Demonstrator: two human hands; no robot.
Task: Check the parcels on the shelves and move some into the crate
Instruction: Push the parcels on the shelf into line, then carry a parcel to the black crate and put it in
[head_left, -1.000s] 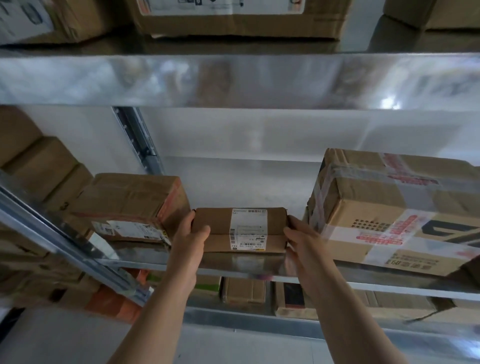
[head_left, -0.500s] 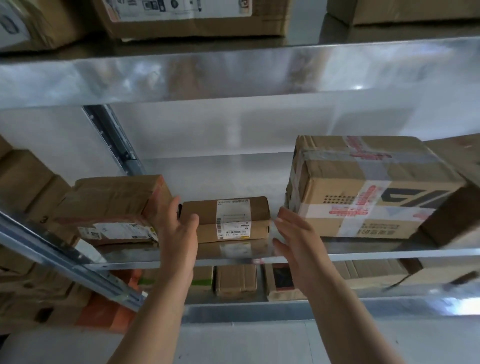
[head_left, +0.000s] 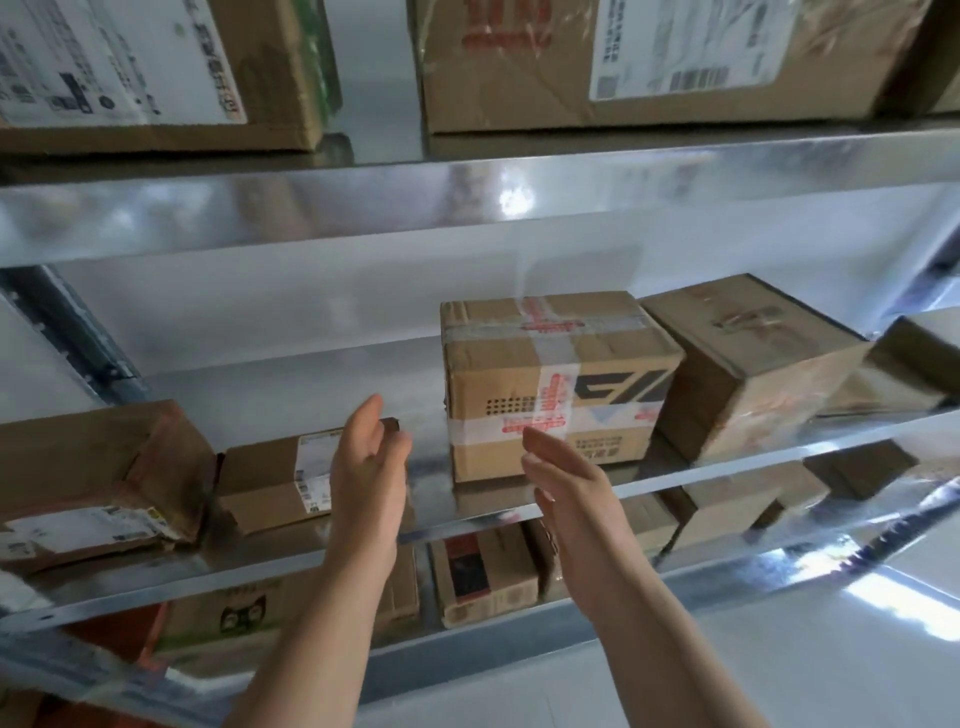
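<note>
Cardboard, taped parcel (head_left: 550, 384): we judge this to be the next one to check. It stands near the middle of the middle shelf (head_left: 156, 584), set a little back from the front edge, printed face towards us.
Its look: a brown carton with softened corners. Clear tape with red lettering crosses the top and front, beside a dark logo and a dotted patch. We see no address label on the faces shown.
Grip, left hand (head_left: 371, 457): wide, fingers straight, palm turned inward, holding nothing. It hangs in front of the right end of the small labelled parcel (head_left: 275, 483); we cannot tell whether it touches.
Grip, right hand (head_left: 566, 483): also wide and empty, palm facing the left one, in front of the taped parcel's lower front. Contact is unclear.
Why held so: two facing palms look to us like the set-up for taking a carton by its two sides.
Why placed so: labels and print face the front edge, which we take to be for reading without lifting.
Neighbours: a crushed parcel (head_left: 93, 467) sits towards the shelf's left end, just beside the small labelled parcel. A plain brown parcel (head_left: 748, 364) stands just beside the taped one, towards the right end.
Missing from view: the crate.
</note>
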